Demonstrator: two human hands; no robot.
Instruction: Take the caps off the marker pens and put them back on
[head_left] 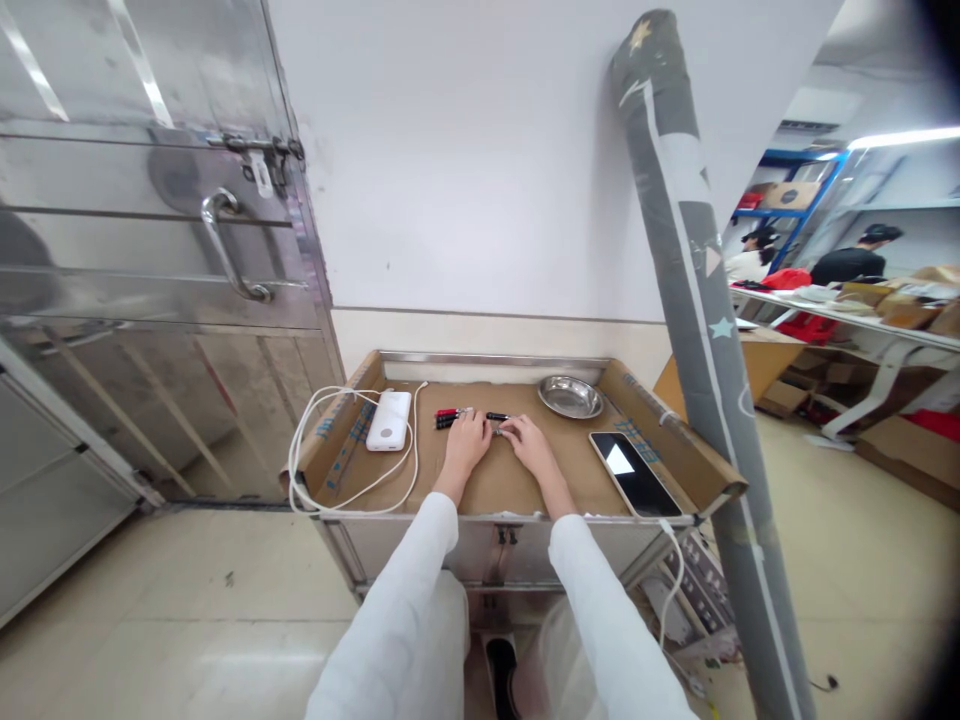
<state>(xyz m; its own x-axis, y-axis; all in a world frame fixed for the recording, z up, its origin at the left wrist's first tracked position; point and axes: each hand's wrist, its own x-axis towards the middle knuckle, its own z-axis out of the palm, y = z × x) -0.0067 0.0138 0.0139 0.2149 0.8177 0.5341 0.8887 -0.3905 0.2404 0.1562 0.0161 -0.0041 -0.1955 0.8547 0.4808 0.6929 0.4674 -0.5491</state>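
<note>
Both my hands are over the cardboard-lined top of a small cart [510,490], close together near its middle. My left hand [469,438] has its fingers curled down beside several red and black pen-like sticks [448,413]; what lies under its fingers is hidden. My right hand [528,443] is closed in a pinch at its fingertips. A tiny dark and silvery piece [496,431] shows between the two hands, too small to name. Just beyond them lies a black pen-like piece [496,416], apart from the red and black ones.
A white power bank [389,421] with a looped white cable [411,470] sits at left. A round metal dish [570,397] and a phone [634,473] are at right. A tall grey wrapped roll [697,300] leans against the wall. Two people work at far right.
</note>
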